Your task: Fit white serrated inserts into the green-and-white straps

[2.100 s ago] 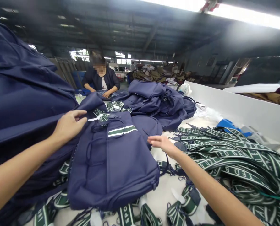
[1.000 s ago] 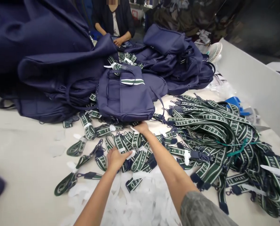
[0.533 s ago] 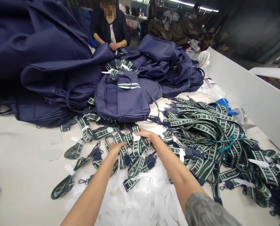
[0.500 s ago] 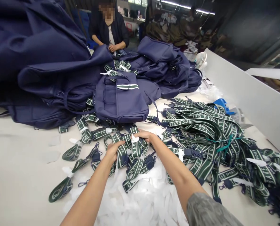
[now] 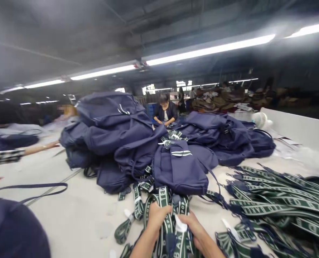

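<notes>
While a bunch of green straps [image 5: 167, 218] is lifted off the surface [image 5: 76, 215] just below the navy bag [image 5: 179, 172], it's clamped by the left hand [image 5: 156, 215] and right hand [image 5: 193, 224]; loose ends could probably get snagged in the pile [image 5: 277, 204].

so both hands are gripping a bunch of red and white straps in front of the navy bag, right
Not quite: the straps are green and white, not red, as the head view shows. The rest holds: left hand and right hand both grip the bunch in front of the navy bag.
</notes>
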Action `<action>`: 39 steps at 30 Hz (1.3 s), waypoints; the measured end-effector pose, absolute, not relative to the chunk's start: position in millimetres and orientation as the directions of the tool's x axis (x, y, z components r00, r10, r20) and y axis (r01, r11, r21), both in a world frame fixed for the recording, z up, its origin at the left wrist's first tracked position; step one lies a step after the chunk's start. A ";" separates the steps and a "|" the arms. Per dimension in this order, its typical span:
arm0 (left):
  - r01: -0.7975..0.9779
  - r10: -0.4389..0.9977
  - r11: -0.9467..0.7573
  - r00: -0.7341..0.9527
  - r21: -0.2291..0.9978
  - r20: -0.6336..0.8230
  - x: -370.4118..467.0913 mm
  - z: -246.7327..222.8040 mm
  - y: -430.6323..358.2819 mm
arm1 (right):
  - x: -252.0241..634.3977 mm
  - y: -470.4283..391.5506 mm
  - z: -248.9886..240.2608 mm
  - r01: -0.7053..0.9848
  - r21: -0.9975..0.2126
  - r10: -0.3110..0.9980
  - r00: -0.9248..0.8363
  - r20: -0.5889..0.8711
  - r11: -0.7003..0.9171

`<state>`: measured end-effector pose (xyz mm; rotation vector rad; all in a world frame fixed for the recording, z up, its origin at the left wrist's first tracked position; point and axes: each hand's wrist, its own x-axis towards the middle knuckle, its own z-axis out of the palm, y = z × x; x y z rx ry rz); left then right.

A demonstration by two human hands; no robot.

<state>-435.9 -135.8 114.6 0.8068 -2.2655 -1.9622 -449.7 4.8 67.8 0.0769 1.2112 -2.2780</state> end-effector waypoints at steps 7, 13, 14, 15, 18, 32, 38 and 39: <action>-0.330 -0.385 0.112 -0.884 0.937 -0.265 -425.6 125.8 -143.0 | -430.9 1.8 89.3 0.547 -0.643 -0.421 -0.834 -0.358 -0.536; -0.293 -0.338 0.008 -0.901 0.956 -0.273 -411.6 144.0 -143.1 | -419.0 -6.4 99.9 0.495 -0.622 -0.374 -0.868 -0.326 -0.607; -0.295 -0.328 0.002 -0.903 0.955 -0.278 -407.5 148.7 -142.8 | -416.2 -7.9 102.9 0.478 -0.629 -0.375 -0.877 -0.301 -0.613; -0.294 -0.331 0.008 -0.903 0.956 -0.275 -402.4 154.3 -142.5 | -412.6 -8.8 107.3 0.459 -0.642 -0.383 -0.885 -0.267 -0.614; -0.241 -0.413 0.122 -0.895 0.963 -0.171 -383.5 178.2 -141.1 | -398.9 -6.9 130.5 0.345 -0.740 -0.401 -0.909 -0.111 -0.578; 0.239 0.168 0.692 -0.971 0.681 0.170 -439.4 300.4 -54.3 | -408.6 40.3 205.3 -0.017 -0.562 0.093 -0.990 -0.106 -0.827; 0.296 0.373 0.555 -0.924 0.777 0.086 -462.8 280.4 -12.7 | -416.5 73.9 165.5 -0.124 -0.684 0.329 -0.927 -0.177 -0.719; 0.323 0.388 0.534 -0.915 0.781 0.112 -473.8 283.4 -8.0 | -425.3 78.2 168.5 -0.150 -0.705 0.356 -0.922 -0.153 -0.693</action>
